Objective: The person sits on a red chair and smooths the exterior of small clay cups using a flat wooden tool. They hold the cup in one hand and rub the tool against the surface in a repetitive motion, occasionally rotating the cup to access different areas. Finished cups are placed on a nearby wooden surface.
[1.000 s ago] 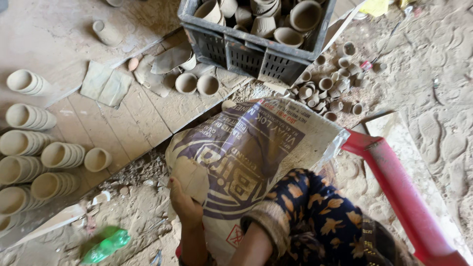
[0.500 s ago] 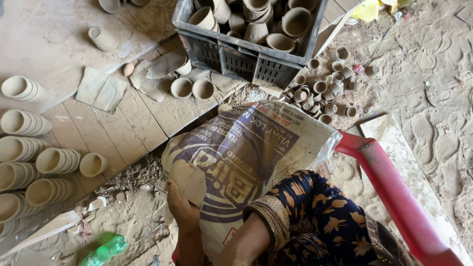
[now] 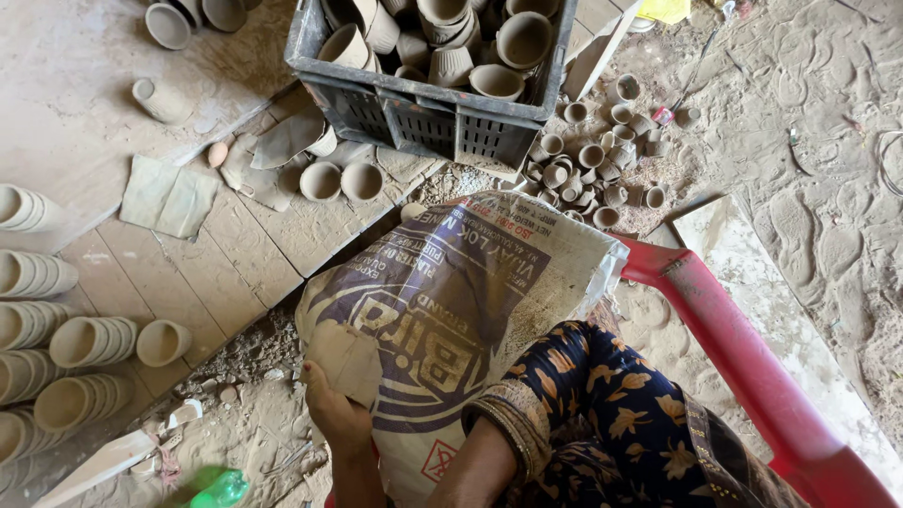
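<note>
left hand [image 3: 334, 414] still gripping printed sack [image 3: 451, 320], black crate [image 3: 433, 118] now nearer

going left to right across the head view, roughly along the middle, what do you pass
stacked clay cups → single clay cup on its side → hand on the printed sack → patterned dark blue sleeve → red chair arm → sandy ground

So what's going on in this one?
A seated person rests one hand on a printed woven sack draped over their lap; which hand it is isn't clear. Ahead stands a dark plastic crate full of clay cups. More cups lie in stacked rows on the boards, and small ones are scattered on the dirt.
</note>
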